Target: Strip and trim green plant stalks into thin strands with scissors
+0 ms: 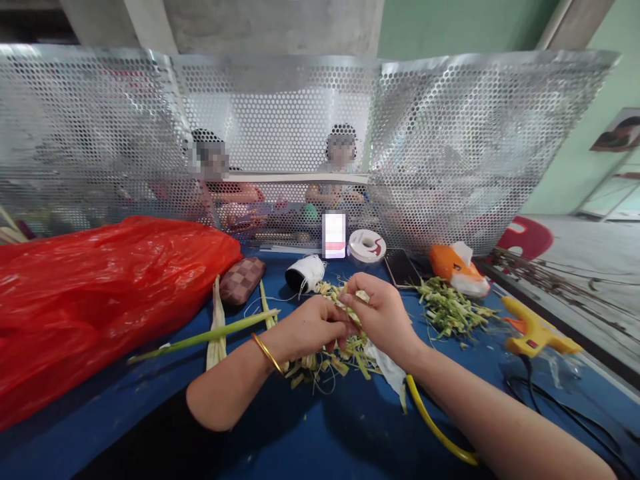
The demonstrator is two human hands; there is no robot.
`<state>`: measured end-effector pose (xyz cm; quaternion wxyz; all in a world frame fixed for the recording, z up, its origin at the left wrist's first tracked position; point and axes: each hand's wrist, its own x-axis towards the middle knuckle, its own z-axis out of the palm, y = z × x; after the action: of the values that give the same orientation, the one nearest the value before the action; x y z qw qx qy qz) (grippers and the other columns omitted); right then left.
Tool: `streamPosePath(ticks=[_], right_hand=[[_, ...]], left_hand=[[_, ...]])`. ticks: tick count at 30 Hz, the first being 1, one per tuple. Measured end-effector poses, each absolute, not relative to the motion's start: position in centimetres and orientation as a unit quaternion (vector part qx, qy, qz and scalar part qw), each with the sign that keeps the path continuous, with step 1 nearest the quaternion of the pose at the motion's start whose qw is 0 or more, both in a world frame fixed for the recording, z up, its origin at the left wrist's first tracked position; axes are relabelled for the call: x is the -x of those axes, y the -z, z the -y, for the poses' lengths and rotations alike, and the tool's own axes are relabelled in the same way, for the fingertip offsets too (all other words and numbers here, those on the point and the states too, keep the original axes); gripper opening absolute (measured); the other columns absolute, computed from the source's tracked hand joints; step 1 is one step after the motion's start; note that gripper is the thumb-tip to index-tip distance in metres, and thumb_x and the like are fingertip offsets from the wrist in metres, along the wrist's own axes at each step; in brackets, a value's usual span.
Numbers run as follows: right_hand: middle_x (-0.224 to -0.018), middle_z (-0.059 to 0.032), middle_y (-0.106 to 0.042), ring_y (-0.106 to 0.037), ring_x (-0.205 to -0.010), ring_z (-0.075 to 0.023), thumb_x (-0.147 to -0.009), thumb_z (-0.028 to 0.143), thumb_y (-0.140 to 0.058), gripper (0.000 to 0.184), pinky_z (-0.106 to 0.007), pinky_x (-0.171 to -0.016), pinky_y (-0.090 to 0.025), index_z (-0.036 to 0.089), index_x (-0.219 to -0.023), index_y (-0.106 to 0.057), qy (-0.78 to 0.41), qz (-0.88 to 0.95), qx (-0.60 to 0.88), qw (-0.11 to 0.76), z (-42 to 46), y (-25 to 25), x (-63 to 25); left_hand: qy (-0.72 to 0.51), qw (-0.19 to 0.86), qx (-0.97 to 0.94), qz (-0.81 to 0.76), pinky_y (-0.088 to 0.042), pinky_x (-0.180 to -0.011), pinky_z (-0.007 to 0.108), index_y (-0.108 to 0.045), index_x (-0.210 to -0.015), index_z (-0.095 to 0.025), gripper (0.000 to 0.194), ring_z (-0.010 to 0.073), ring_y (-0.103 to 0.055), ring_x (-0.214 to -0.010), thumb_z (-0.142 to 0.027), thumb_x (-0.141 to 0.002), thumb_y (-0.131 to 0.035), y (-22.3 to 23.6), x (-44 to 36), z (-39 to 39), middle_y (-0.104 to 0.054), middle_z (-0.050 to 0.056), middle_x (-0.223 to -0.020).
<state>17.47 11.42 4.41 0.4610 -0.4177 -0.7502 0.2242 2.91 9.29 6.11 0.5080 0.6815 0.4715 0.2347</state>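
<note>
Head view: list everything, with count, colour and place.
Mesh partition: 1, silver, back
People: 2, colours unclear, behind partition
Chair: 1, red, back right
Poster: 1, dark, right wall
Table: 1, blue, beneath
Bag: 1, red, left
Pouch: 1, brown, beside bag
Thread spool: 1, white, behind hands
Lit phone: 1, white, back
Roll: 1, white, back
Dark phone: 1, black, beside roll
Tissue pack: 1, orange, right
Clippings: 2 piles, green, centre and right
Long stalk: 1, green, left
Husk: 1, cream, under stalk
Crumpled scrap: 1, white, centre
Glue gun: 1, yellow, right
Cord: 1, black, lower right
Curved strip: 1, yellow, lower right
Left hand: 1, bare, centre
Right hand: 1, bare, centre
</note>
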Motion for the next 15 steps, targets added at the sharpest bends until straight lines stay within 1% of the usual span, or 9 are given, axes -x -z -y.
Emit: streamPosePath(ticks=[5,9,11,12,14,15], right_hand=[[-0.059,0.004,-0.048,-0.046,-0.06,-0.0123,-0.078,0.016,-0.057,0.023,-0.023,-0.056,-0.032,0.019,-0.06,-0.044,-0.208,0.75,0.428,0.46,-11.2,-3.8,-17.0],[-0.06,0.003,-0.05,-0.048,-0.061,-0.0132,-0.08,0.015,-0.054,0.023,-0.025,-0.058,-0.033,0.02,-0.059,-0.044,-0.151,0.774,0.415,0.453,-11.3,-3.8,-16.9],[-0.065,0.0012,-0.056,-0.052,-0.066,-0.0148,-0.083,0.017,-0.052,0.021,-0.027,-0.064,-0.036,0.02,-0.063,-0.05,-0.105,0.795,0.398,0.445,-11.6,-4.4,-17.3],[-0.071,-0.0006,-0.06,-0.055,-0.071,-0.0164,-0.085,0.018,-0.051,0.018,-0.029,-0.069,-0.038,0.02,-0.067,-0.054,-0.069,0.802,0.39,0.447,-11.7,-4.8,-17.6],[-0.088,-0.005,-0.066,-0.058,-0.087,-0.0205,-0.087,0.022,-0.051,0.011,-0.035,-0.082,-0.038,0.02,-0.083,-0.061,0.025,0.803,0.373,0.463,-11.9,-5.9,-18.5],[-0.093,-0.0069,-0.066,-0.057,-0.092,-0.022,-0.088,0.024,-0.052,0.011,-0.037,-0.085,-0.037,0.019,-0.088,-0.062,0.067,0.796,0.371,0.474,-12.0,-6.4,-19.0]], left_hand=[[-0.235,0.574,-0.647,-0.444,-0.032,-0.045,0.023,-0.056,-0.047,-0.017,0.024,0.0079,-0.04,-0.041,-0.025,-0.07,-0.057,-5.2,-3.0,-9.3,-0.05,-0.004,-0.044],[-0.251,0.597,-0.63,-0.429,-0.031,-0.044,0.023,-0.052,-0.046,-0.018,0.026,0.0075,-0.036,-0.04,-0.026,-0.069,-0.06,-4.6,-3.0,-9.3,-0.043,-0.006,-0.041],[-0.272,0.606,-0.608,-0.435,-0.031,-0.045,0.022,-0.059,-0.052,-0.016,0.022,0.0075,-0.037,-0.041,-0.028,-0.069,-0.063,-4.5,-3.0,-9.4,-0.045,-0.006,-0.043],[-0.287,0.613,-0.591,-0.439,-0.032,-0.046,0.022,-0.063,-0.058,-0.015,0.02,0.0074,-0.039,-0.042,-0.031,-0.07,-0.064,-4.5,-3.0,-9.4,-0.048,-0.005,-0.045],[-0.328,0.629,-0.546,-0.446,-0.034,-0.048,0.022,-0.069,-0.072,-0.013,0.027,0.0075,-0.043,-0.044,-0.04,-0.072,-0.065,-4.7,-2.8,-9.7,-0.053,-0.003,-0.051],[-0.35,0.637,-0.523,-0.445,-0.036,-0.05,0.022,-0.07,-0.079,-0.013,0.032,0.0077,-0.046,-0.045,-0.044,-0.074,-0.063,-4.9,-2.6,-9.8,-0.056,-0.002,-0.055]])
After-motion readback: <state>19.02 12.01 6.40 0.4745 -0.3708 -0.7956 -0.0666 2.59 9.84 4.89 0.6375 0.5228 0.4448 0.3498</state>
